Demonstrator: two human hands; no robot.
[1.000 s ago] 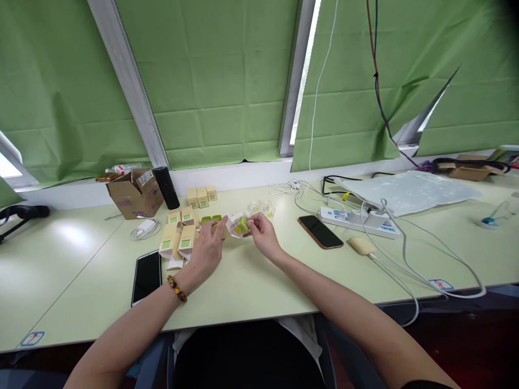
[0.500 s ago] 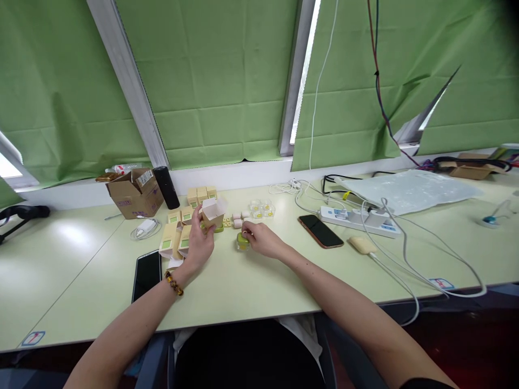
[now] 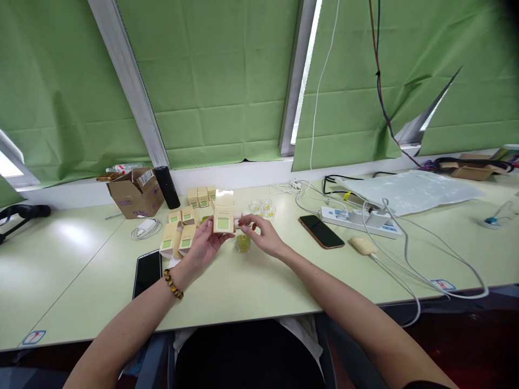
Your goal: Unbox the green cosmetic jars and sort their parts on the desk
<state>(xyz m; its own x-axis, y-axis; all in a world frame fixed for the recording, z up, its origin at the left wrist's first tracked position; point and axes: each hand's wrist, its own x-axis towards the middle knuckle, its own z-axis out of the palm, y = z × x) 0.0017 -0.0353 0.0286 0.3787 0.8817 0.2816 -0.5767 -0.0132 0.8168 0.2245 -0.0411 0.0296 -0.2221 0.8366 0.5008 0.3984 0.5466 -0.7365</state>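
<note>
A small cream carton with a green square on its front is held upright in my left hand, its top flap standing up. My right hand hovers at the carton's right side, fingers bent and thumb apart, with nothing visible in them. Just below those fingers, a small clear jar with a yellow-green top stands on the table. Behind the hands are several clear round containers. More cream cartons stand left of my left hand, and others are farther back.
Two phones lie on the table, one on each side. A cardboard box and a black cylinder stand at the back left. To the right are a power strip, a cream oval object and loose white cables.
My right hand has let go of the jar and risen toward the carton. My left hand has turned the carton so its green-marked front faces me, and moved it slightly right.
</note>
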